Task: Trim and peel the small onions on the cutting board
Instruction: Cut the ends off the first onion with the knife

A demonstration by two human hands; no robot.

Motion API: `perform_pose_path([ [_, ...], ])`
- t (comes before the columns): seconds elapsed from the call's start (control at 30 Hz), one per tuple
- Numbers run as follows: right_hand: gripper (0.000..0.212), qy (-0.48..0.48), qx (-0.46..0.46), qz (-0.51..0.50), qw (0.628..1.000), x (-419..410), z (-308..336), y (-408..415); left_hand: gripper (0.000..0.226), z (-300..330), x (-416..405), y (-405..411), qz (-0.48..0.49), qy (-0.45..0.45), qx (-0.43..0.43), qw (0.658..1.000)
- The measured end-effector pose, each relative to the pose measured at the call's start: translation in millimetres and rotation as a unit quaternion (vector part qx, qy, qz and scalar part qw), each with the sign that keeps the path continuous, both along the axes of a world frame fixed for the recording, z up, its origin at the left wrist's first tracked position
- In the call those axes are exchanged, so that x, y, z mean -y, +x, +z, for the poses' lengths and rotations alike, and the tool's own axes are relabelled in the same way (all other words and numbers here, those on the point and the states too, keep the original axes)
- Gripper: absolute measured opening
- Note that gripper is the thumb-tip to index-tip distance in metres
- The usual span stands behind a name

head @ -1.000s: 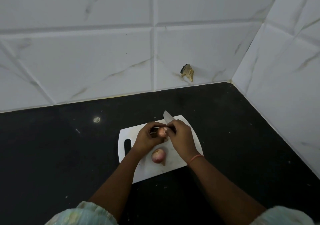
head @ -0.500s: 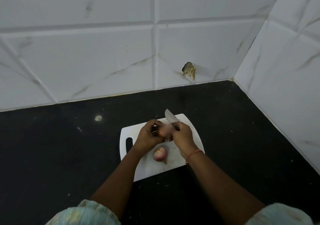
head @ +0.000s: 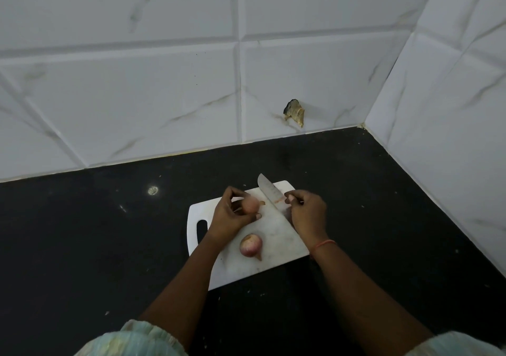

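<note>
Black countertop (head: 82,246) carries a white cutting board (head: 276,257). Above its far edge, the left hand (head: 230,216) curls fingers around a small onion (head: 250,205); the right hand (head: 308,213) grips a knife (head: 269,194), blade angled toward the far edge. Another onion (head: 250,245) lies near the board's middle.

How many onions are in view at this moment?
2. One onion is held in the left hand above the cutting board; the other onion lies on the board nearer the person. The hands could hide small pieces.
</note>
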State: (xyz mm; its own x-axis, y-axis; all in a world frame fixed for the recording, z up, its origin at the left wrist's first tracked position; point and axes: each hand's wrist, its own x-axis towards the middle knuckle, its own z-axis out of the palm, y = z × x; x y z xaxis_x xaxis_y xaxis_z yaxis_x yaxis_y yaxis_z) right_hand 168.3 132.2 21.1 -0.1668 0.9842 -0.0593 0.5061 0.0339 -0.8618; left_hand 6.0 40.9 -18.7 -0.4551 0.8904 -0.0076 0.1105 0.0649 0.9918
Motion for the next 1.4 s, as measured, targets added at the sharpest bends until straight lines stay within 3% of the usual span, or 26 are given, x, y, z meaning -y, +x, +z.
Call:
perform_pose_path([
  [0.07,0.012,0.066,0.059,0.024,0.996,0,-4,6,0.05,1,0,0,0.0,0.0,-0.004,1.0],
  [0.13,0.007,0.099,0.059,0.038,0.993,5,-5,6,0.05,1,0,-1,-0.005,0.002,-0.009,1.0],
  [0.27,0.016,0.101,-0.032,0.11,0.988,21,-4,-13,0.048,-2,2,-1,-0.008,0.02,-0.018,1.0],
  [0.4,0.024,0.081,-0.006,0.178,0.981,32,-5,-35,0.046,-5,2,-2,0.005,0.019,-0.029,0.999],
  [0.67,0.004,0.076,0.013,0.16,0.984,30,0,-47,0.043,-7,-1,-2,0.009,0.024,-0.044,0.999],
  [0.97,0.003,-0.105,-0.087,0.087,0.987,21,-1,-47,0.045,-5,1,-4,-0.014,0.028,-0.036,0.999],
  [1.3,0.007,-0.05,-0.065,0.033,0.996,11,-4,-35,0.045,0,2,-5,-0.026,0.009,-0.01,1.0],
  [1.4,0.01,0.008,-0.03,0.01,0.999,-4,-3,-18,0.044,2,3,-3,-0.028,0.012,0.011,0.999],
])
